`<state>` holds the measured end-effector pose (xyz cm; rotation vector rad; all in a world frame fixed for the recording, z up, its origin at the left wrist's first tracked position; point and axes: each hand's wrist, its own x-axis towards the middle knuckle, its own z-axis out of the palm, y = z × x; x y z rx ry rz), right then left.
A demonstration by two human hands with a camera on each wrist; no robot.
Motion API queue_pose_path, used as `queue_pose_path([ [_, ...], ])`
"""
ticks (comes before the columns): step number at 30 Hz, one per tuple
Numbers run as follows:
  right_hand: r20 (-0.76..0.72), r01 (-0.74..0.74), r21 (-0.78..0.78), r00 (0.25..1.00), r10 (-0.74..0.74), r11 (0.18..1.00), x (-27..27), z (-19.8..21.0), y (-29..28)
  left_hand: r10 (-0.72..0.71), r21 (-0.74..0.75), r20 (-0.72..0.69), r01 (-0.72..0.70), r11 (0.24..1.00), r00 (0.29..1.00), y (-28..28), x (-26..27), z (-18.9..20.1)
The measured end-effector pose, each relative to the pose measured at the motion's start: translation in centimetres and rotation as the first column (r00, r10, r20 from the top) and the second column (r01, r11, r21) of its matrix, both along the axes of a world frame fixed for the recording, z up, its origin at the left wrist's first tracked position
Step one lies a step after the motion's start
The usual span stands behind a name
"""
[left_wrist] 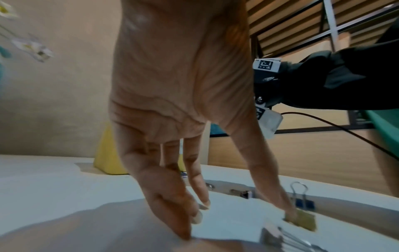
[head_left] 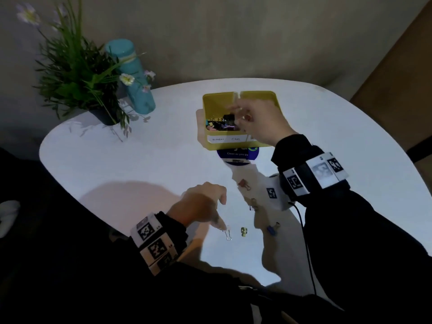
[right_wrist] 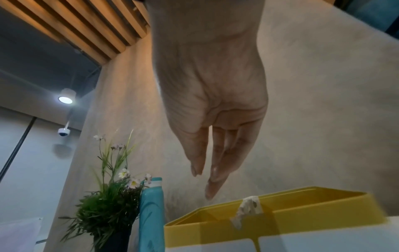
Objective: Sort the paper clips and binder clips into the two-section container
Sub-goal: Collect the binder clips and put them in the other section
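The yellow two-section container stands mid-table; its left section, labelled for binder clips, holds several coloured binder clips. My right hand hovers over it with straight fingers pointing down and nothing held. My left hand is low over the near table, fingers spread. Its thumb touches a silver-handled white binder clip. An olive clip, a blue clip and a pink clip lie loose nearby. The left wrist view shows the olive clip by the thumb tip and the blue clip behind.
A potted plant with white flowers and a teal bottle stand at the table's back left. A blue round label lies in front of the container. The white table curves away near my left arm.
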<state>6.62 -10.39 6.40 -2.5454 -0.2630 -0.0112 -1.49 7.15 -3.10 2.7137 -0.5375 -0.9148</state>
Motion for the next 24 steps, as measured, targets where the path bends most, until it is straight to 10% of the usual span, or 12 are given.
queue_pose_path([
  [4,-0.143,0.024,-0.100,0.989,-0.038,0.995,-4.3,-0.4,-2.5,-0.152,-0.023,0.010,0.153,0.988,0.988,-0.4,-1.4,-0.1],
  [10,-0.643,-0.139,-0.349,0.755,-0.129,0.927,-11.4,-5.4,-5.6,-0.207,-0.198,-0.001,0.202,0.959,0.978,-2.8,-1.9,-0.8],
  [17,-0.515,-0.049,-0.217,0.854,-0.072,0.975,-12.3,-8.8,-5.3,-0.423,-0.188,0.098,0.435,0.881,0.901,-3.9,-2.1,-1.2],
  [24,-0.384,-0.104,-0.030,0.919,0.084,0.994,-11.0,-9.9,-4.1,-0.322,-0.181,0.181,0.354,0.918,0.929,-2.2,-0.2,-1.3],
])
